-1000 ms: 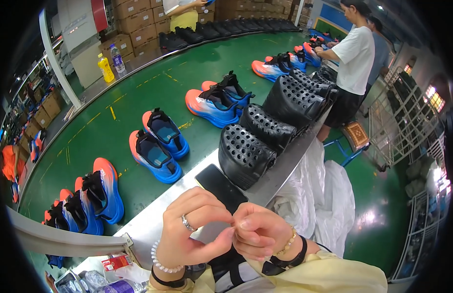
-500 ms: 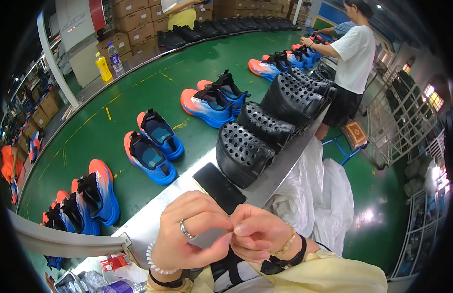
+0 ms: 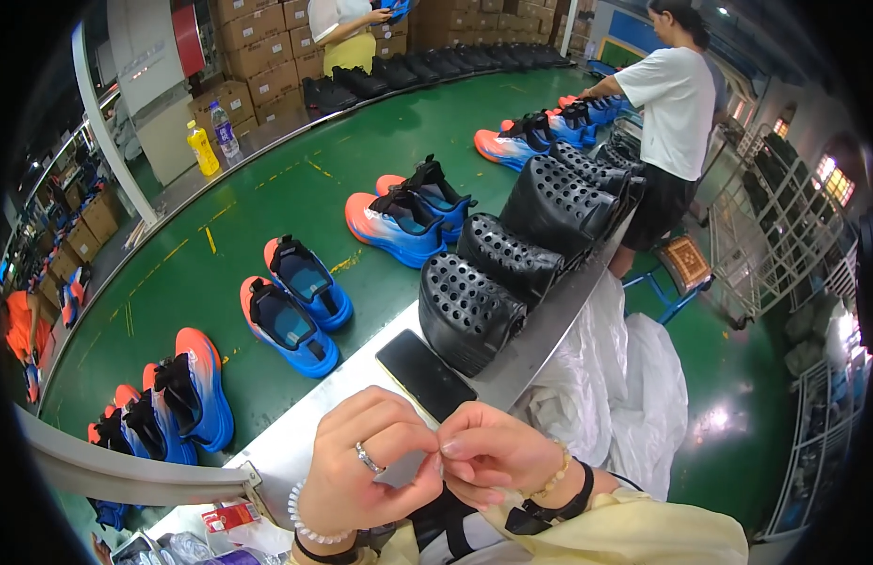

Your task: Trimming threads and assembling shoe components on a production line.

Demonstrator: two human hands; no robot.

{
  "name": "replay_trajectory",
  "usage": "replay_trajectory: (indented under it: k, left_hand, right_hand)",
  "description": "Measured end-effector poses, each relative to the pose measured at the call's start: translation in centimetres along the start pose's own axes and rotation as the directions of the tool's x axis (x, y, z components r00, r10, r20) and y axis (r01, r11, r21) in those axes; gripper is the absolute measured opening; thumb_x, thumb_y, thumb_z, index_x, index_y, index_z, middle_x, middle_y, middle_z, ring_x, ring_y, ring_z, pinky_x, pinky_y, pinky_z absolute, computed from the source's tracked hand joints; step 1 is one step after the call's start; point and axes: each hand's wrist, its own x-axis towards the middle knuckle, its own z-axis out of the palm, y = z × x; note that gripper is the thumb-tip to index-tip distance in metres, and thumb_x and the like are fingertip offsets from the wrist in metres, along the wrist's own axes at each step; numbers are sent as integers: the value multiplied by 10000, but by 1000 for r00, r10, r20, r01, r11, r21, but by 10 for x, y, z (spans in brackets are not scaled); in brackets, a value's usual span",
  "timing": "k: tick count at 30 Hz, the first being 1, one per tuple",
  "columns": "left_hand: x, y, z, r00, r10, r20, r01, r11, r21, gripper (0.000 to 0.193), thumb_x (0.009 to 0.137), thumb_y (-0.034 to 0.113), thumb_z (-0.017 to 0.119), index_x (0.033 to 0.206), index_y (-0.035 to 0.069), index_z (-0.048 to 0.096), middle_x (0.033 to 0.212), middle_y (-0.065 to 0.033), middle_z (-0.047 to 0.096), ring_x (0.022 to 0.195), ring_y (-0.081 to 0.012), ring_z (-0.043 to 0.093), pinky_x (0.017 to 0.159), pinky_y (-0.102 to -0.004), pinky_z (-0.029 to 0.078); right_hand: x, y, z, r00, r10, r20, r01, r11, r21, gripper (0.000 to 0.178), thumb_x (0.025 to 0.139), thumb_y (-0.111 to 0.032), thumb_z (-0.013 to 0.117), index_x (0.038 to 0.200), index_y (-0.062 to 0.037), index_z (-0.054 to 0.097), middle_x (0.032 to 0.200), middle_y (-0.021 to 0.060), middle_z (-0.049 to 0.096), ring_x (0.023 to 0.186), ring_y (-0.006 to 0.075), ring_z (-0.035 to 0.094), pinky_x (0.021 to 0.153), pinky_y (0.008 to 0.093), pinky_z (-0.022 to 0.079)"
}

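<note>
Our left hand and right hand meet with their fingers pressed together at the tips; whether they pinch something tiny, we cannot tell. Just beyond, a smartphone lies on the table's near metal edge: probably light, rigid and slippery, best gripped by its long sides. Farther along, black perforated clogs line that edge, with blue-and-orange sneakers inward.

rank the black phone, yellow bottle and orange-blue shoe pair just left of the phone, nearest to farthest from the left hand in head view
From the left hand:
1. Black phone: just beyond it, slightly right.
2. Orange-blue shoe pair: ahead, left, on the green surface.
3. Yellow bottle: past that surface, far left.
</note>
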Motion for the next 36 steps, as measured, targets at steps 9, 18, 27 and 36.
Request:
replay_trajectory:
  k: [9, 18, 27, 36]
  left_hand:
    - [8, 0, 17, 930, 338, -140, -251, 868, 429, 206, 559, -13, 684, 736, 67, 616, 750, -50, 609, 721, -264, 620, 617, -350, 499]
    - [-5, -88, 24, 840, -295, -455, 531, 613, 584, 379, 760, 149, 772, 1062, 21, 584, 1093, -150, 567, 1016, -355, 553, 856, -451, 474]
    - [-62, -166, 12, 567, -524, -635, 822, 410, 396, 498, 671, 86, 842, 1091, 38, 579, 1596, -220, 232, 1187, -470, 557, 929, -476, 511]
    - [-101, -237, -5, 584, -434, -686, 776, 548, 313, 545, 657, 138, 875, 1114, -38, 637, 1127, -212, 650, 1019, -375, 631, 931, -414, 477]
  right_hand:
    - [-18, -9, -2, 993, 69, 97, -74, 996, 48, 333, 998, -172, 505, 709, -11, 546, 411, 36, 398, 342, 153, 464, 406, 294, 450]
    - [-69, -53, 9, 984, -174, 29, 174, 934, -312, 135, 969, -79, 550, 957, 45, 602, 648, 62, 594, 572, 157, 614, 577, 259, 492]
    - [-146, -124, -12, 804, -593, -50, 416, 621, -664, 108, 955, -52, 578, 1012, 33, 609, 835, 128, 687, 753, 162, 667, 722, 285, 538]
    - [-166, -209, -47, 533, -846, -13, 315, 212, -925, 131, 970, -115, 570, 973, 3, 626, 802, 55, 669, 744, 112, 658, 628, 249, 538]
